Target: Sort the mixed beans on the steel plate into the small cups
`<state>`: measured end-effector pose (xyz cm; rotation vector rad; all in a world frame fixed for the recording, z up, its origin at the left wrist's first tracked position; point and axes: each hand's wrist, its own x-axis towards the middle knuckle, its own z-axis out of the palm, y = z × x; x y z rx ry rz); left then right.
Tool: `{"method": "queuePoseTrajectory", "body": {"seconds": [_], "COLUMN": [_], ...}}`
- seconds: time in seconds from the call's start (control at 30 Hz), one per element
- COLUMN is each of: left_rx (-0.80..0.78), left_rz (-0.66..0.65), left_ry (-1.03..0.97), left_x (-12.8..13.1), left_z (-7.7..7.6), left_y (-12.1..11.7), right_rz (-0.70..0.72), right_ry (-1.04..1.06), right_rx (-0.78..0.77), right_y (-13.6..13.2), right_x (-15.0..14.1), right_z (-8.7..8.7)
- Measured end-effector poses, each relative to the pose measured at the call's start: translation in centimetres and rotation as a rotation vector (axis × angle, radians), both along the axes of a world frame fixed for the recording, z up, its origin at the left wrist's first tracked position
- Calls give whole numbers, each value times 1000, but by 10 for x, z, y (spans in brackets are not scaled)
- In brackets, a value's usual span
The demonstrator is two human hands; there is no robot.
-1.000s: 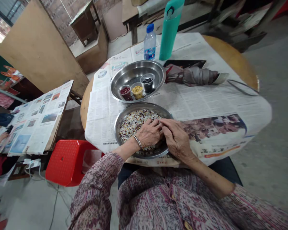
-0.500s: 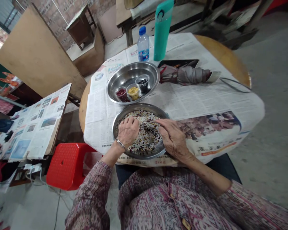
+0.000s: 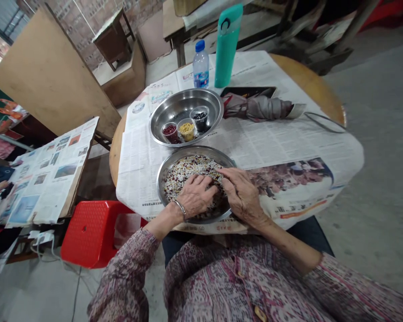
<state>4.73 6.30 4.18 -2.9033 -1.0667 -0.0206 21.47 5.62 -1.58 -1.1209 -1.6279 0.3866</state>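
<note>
Mixed beans (image 3: pixel 184 176) in a round steel tray (image 3: pixel 195 150) on a newspaper-covered bench (image 3: pixel 309 82)

Left hand (image 3: pixel 196 196) lies open on the beans; right hand (image 3: pixel 243 197) curls at them, any pinch hidden — a careless sweep could spill beans over the low rim.

The stainless steel pan (image 3: pixel 195 151) looks smooth and glossy, the newspaper (image 3: pixel 139 165) matt (thin, lightly creased), the red stool (image 3: pixel 90 237) moulded plastic, the table rim (image 3: pixel 314 82) varnished wood.

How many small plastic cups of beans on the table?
3, all standing in the farther steel bowl: a cup of red beans, a cup of yellow beans, and a cup of black beans. None appear hidden.
</note>
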Motion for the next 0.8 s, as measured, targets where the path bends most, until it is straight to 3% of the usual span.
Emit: {"method": "queuePoseTrajectory", "body": {"seconds": [0.27, 0.4, 0.63, 0.8], "left_rx": [61, 103, -25, -16], "left_rz": [247, 386, 92, 138], "left_ry": [13, -61, 0, 61], "left_x": [-39, -40, -8, -21], "left_z": [13, 17, 5, 5], "left_y": [7, 6, 1, 3], "right_rz": [2, 9, 3, 3], "right_ry": [7, 3, 1, 5], "right_rx": [-24, -16, 15, 22], "right_y": [0, 0, 0, 0], "right_x": [0, 0, -1, -1], "right_z": [2, 2, 0, 1]}}
